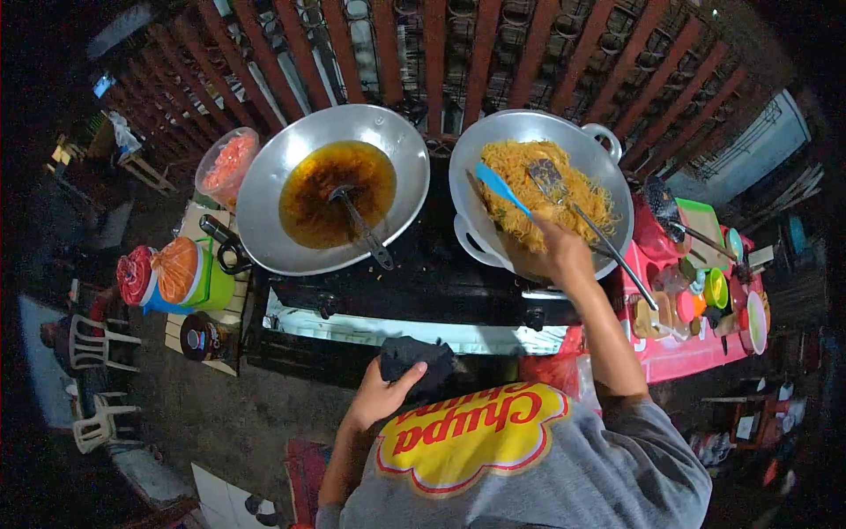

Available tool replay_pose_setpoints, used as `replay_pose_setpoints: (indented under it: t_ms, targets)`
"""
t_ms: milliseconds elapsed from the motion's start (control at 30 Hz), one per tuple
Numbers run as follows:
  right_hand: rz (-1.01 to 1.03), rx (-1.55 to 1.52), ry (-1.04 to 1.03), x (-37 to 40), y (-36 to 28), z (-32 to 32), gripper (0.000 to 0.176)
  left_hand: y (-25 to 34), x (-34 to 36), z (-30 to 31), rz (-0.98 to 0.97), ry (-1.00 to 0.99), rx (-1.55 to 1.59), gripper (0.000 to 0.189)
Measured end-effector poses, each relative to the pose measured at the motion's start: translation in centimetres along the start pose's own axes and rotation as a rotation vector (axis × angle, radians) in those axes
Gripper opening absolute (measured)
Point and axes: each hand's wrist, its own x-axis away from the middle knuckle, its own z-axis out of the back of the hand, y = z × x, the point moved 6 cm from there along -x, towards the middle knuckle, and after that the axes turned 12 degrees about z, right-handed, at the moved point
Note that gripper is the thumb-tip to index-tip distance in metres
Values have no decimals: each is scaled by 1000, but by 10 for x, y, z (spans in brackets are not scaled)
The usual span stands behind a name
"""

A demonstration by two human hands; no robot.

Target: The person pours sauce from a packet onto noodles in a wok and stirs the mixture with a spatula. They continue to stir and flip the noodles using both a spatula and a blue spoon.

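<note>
My right hand (567, 254) is closed around the handle of a blue spatula (500, 187), whose head rests over the left part of the noodles (511, 163). The noodles lie in a large two-handled metal wok (471, 207) on the right of the stove. A long-handled metal turner (604, 238) leans in the same wok, its head on the noodles and its handle pointing toward me. Low in front of the stove, my left hand (385, 392) grips a bunched black cloth (414, 364), thumb on top.
A second wok (260, 212) holds brown oil and a slotted ladle (361, 225). Left of it stand a tub of pinkish pieces (231, 163), tied bags (181, 267) and a dark-lidded jar (204, 338). At right, a pink-covered table (683, 357) carries several containers. A slatted fence (436, 62) rises behind.
</note>
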Motion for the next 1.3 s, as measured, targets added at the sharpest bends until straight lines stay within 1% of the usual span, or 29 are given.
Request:
replay_pose_setpoints:
  t_ms: [67, 133, 200, 233, 267, 300, 367, 400, 467, 500, 533, 600, 633, 667, 733, 767, 800, 833, 867, 900, 933, 1000, 1033, 1067, 1133, 1167, 1233, 1267, 1300]
  targets:
    - [7, -51, 43, 20, -6, 24, 45, 2, 0, 1, -18, 8, -11, 22]
    - [58, -60, -97, 53, -20, 34, 60, 2, -3, 2, -114, -5, 50, 26]
    - [14, -13, -256, 92, -34, 37, 61, 0, -7, 2, -111, -19, 58, 28]
    - [23, 66, -203, 107, -31, 39, 59, -4, -8, 1, -83, -20, 125, 29]
    - [-68, 87, -169, 119, -19, 44, 56, -6, -9, -1, -58, -16, 195, 29]
    - [-122, 70, -158, 125, -9, 50, 56, -5, -10, -5, -53, -30, 193, 29]
    - [-204, 17, -142, 132, -1, 62, 55, 7, -13, -13, -87, -70, 312, 28]
    - [-217, 18, -142, 138, -1, 62, 55, 12, -16, -16, -81, -79, 306, 28]
    - [28, 20, -153, 147, -13, 57, 55, 24, -20, -24, -174, -102, 36, 23]
    - [-2, 75, -182, 152, 5, 53, 56, 23, -24, -28, -202, -134, -34, 20]
    - [-111, 66, -189, 145, 17, 64, 56, 31, -24, -35, -198, -146, -37, 20]
    - [-233, 129, -235, 132, 50, 83, 56, 45, -19, -66, -42, -456, 94, 18]
    - [-57, 135, -170, 125, 54, 92, 53, 46, -24, -82, -73, -590, 56, 16]
    - [-52, 134, -170, 120, 54, 98, 53, 43, -31, -101, -33, -680, 101, 19]
    - [205, 128, -290, 111, 29, 101, 50, 16, -55, -148, 36, -807, -44, 29]
    - [149, 172, -337, 109, 38, 98, 50, 8, -60, -175, 81, -909, 18, 31]
    - [23, 112, -360, 103, 56, 95, 51, 7, -64, -201, 136, -985, 99, 29]
    - [3, 169, -349, 100, 74, 96, 44, -12, -76, -226, 305, -943, 137, 27]
    - [-12, 229, -340, 96, 89, 99, 37, -9, -77, -247, 327, -951, 161, 27]
    - [49, 114, -242, 89, 89, 107, 32, -3, -81, -267, 345, -954, 190, 28]
    - [57, 114, -245, 84, 88, 114, 32, 6, -86, -284, 278, -963, 182, 29]
    - [-28, -30, -204, 78, 89, 126, 30, 11, -87, -323, 553, -1169, 409, 30]
    - [-27, -47, -211, 79, 101, 126, 30, 24, -86, -335, 598, -1253, 486, 32]
    - [-36, -158, -189, 76, 94, 136, 28, 31, -89, -348, 656, -1305, 550, 33]
    - [-154, -271, -159, 78, 109, 147, 27, 47, -100, -369, 571, -1410, 703, 35]
    - [-148, -272, -163, 79, 112, 153, 27, 49, -105, -372, 566, -1406, 709, 35]
    - [-380, -497, -126, 89, 131, 160, 31, 71, -98, -373, 513, -1496, 808, 35]
    - [-380, -496, -124, 93, 136, 163, 31, 74, -97, -371, 512, -1498, 806, 35]
    - [-301, -428, -74, 93, 140, 171, 32, 73, -99, -365, 557, -1440, 813, 34]
